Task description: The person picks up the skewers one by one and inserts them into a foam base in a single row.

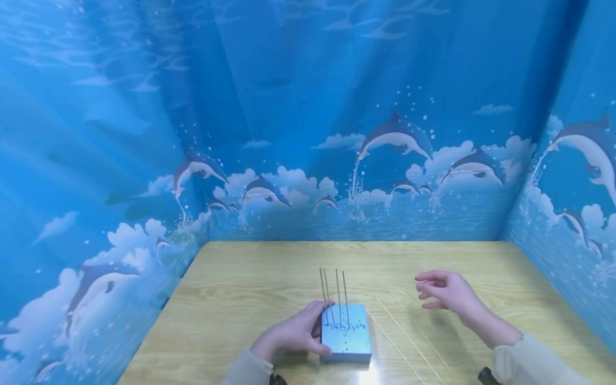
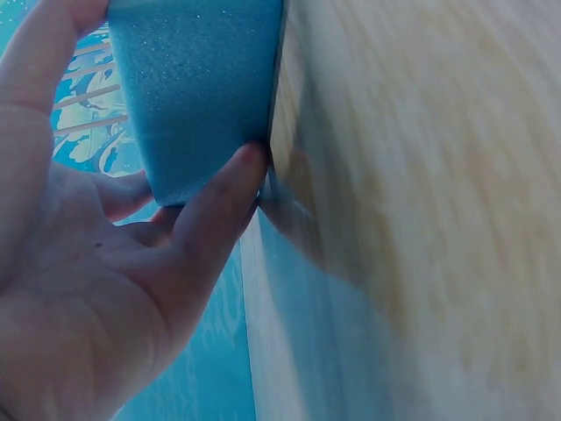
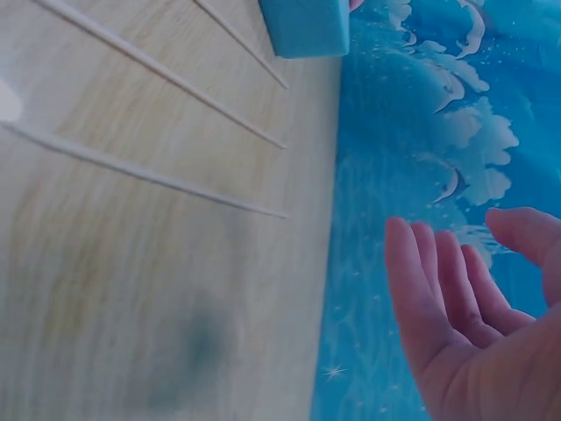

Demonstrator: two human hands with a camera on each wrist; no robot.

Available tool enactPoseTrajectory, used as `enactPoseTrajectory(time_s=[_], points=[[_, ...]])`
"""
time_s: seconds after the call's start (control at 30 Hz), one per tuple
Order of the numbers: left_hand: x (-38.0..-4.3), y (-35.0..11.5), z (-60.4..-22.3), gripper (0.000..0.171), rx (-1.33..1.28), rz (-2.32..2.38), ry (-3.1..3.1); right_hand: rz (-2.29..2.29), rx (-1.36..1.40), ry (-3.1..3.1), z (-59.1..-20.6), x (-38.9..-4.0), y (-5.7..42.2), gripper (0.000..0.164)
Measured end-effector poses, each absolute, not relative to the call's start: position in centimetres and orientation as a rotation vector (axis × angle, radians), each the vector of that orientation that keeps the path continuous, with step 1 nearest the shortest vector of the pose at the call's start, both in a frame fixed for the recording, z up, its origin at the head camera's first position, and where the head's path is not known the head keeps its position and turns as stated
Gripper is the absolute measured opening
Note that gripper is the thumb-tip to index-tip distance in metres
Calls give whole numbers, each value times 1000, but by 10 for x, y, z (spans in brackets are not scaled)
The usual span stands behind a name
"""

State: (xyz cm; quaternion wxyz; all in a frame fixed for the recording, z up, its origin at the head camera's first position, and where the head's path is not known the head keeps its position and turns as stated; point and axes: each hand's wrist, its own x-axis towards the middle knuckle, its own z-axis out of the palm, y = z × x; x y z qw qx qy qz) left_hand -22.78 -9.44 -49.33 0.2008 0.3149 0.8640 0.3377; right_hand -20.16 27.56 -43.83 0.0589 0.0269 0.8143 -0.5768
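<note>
A blue foam block [image 1: 346,342] with many small holes in its top sits on the table, several thin sticks [image 1: 339,294] standing upright in it. My left hand [image 1: 295,329] grips the block's left side, thumb at the near corner and fingers round the far one. In the left wrist view, the thumb presses low on the block [image 2: 202,88]. To the right of the block, my right hand [image 1: 452,297] hovers over the table, holding nothing; its fingers are loosely bent in the right wrist view. Three pale thin sticks [image 1: 410,340] lie slanted between block and right hand.
The light wood table [image 1: 231,299] ends at a blue curtain [image 1: 289,107] printed with dolphins and clouds, which surrounds it at the back and both sides. A bright reflection lies on the tabletop just in front of the block.
</note>
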Motion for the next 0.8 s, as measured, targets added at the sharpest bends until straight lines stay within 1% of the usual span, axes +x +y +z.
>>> enactPoseTrajectory(time_s=[0.3, 0.53, 0.8], points=[[-227, -94, -492, 103, 872, 954, 2405, -1723, 200, 2329, -456, -200, 290, 46], [-228, -94, -491, 102, 869, 944, 2416, -1646, 153, 2239, -473, -200, 297, 48], [-228, -94, -490, 101, 851, 943, 2394, -1580, 153, 2241, -485, -198, 292, 41]])
